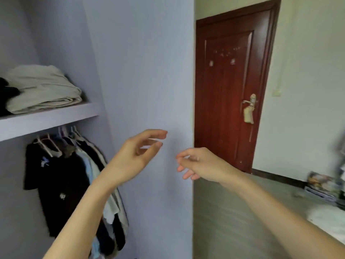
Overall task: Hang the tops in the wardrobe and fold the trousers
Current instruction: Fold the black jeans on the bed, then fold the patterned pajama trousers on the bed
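Note:
Several tops (61, 176) hang on white hangers (49, 144) under the wardrobe shelf (46, 121) at the left; the front one is black. Folded beige trousers (43, 90) lie on that shelf beside a dark folded garment (7, 94). My left hand (136, 156) is raised in front of the wardrobe's lilac side panel (145, 71), fingers loosely curled and holding nothing. My right hand (201, 163) hovers just to its right, palm down, fingers relaxed and empty. Both hands are apart from the clothes.
A dark red door (231, 86) with a metal handle (249, 101) stands shut behind the wardrobe. A grey floor (233, 221) runs to it. At the right edge lie a white surface (328, 221) and some blurred printed items (323, 184).

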Demonstrator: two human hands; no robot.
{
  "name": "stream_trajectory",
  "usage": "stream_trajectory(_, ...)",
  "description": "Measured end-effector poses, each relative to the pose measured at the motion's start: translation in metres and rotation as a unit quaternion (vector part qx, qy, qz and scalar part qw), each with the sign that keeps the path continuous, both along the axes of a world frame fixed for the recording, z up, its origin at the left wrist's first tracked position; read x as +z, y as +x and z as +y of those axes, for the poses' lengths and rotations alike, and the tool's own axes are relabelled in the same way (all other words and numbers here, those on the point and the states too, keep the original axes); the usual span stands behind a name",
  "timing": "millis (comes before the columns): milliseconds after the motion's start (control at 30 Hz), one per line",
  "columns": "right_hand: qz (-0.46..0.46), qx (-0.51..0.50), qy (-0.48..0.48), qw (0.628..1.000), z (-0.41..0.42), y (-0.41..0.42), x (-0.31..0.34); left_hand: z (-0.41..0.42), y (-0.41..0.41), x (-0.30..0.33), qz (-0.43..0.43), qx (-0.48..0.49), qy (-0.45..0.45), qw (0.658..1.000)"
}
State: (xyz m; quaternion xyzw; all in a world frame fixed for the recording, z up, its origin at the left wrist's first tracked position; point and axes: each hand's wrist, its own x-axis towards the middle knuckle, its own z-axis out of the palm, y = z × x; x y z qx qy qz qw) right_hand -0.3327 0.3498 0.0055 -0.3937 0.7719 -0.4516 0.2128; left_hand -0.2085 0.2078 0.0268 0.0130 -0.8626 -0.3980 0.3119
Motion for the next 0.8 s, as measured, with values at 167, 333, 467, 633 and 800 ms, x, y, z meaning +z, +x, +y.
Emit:
stream_trajectory(167, -0.023, -0.126, 0.020, 0.992, 0.136, -0.046, -0.017, 0.110, -0.078, -0.019, -0.020, -0.127, 0.041, 0.991)
stream_trajectory(333, -0.038, -0.254, 0.052, 0.965, 0.286, -0.086, -0.037, 0.235, -0.161, -0.039, -0.047, -0.216, 0.039, 0.975)
stream_trajectory(467, -0.080, -0.365, 0.054, 0.926, 0.407, -0.101, -0.058, 0.348, -0.223, -0.062, -0.087, -0.301, 0.041, 0.949)
stream_trajectory(633, -0.106, -0.471, 0.051, 0.874, 0.525, -0.112, -0.081, 0.465, -0.295, -0.093, -0.143, -0.413, 0.020, 0.899)
stream_trajectory(800, -0.154, -0.574, 0.044, 0.803, 0.612, -0.126, -0.120, 0.574, -0.353, -0.131, -0.209, -0.530, -0.021, 0.822)
